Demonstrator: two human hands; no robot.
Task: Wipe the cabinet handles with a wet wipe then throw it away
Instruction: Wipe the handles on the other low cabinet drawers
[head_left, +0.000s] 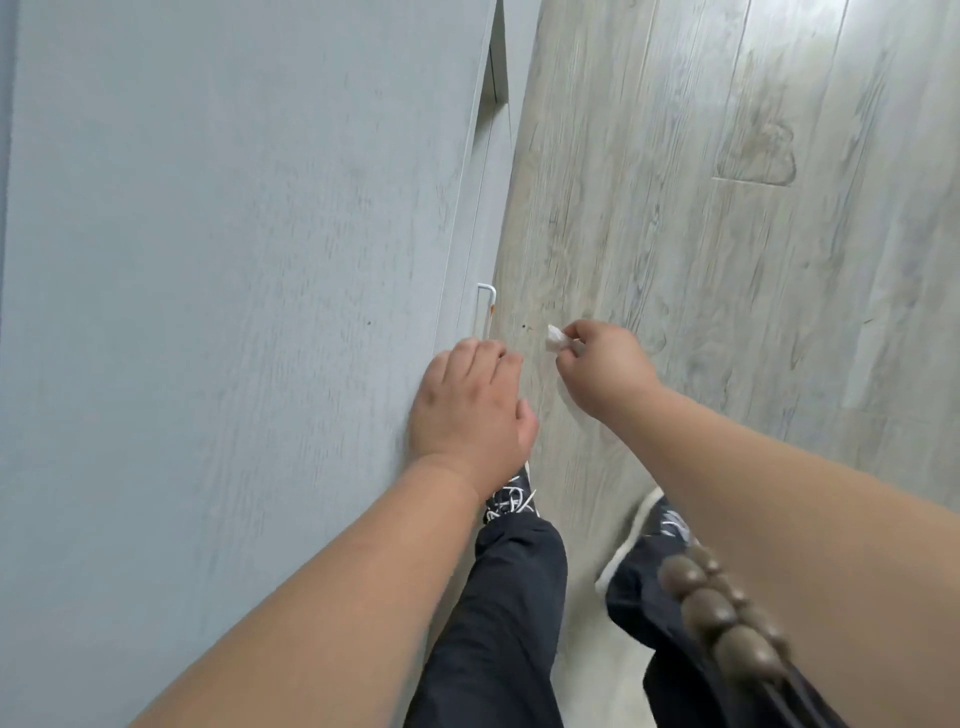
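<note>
View from above, looking down the front of a grey cabinet door (234, 260) that fills the left side. A wood-grain floor (727, 208) lies to the right.

A slim white handle (488, 306) stands upright near the door's right edge. Only its upper bend and part of its bar show.

The person's left hand (470, 405) lies back-up against the door's right edge, just near of the handle. Its fingers are close together and point away toward the handle. Their tips are out of sight, so I cannot tell whether they curl round the handle's lower end or merely rest by it.

The right hand (597, 364) hangs over the floor, just right of the left hand and apart from the door. Its thumb and fingertips are pinched on a small crumpled wet wipe (557, 339), which juts out to the left toward the handle without touching it.

Below the hands are two legs in black trousers (509, 597) and dark shoes with white laces (511, 496). A string of brown beads (727, 613) hangs beside the right forearm.
</note>
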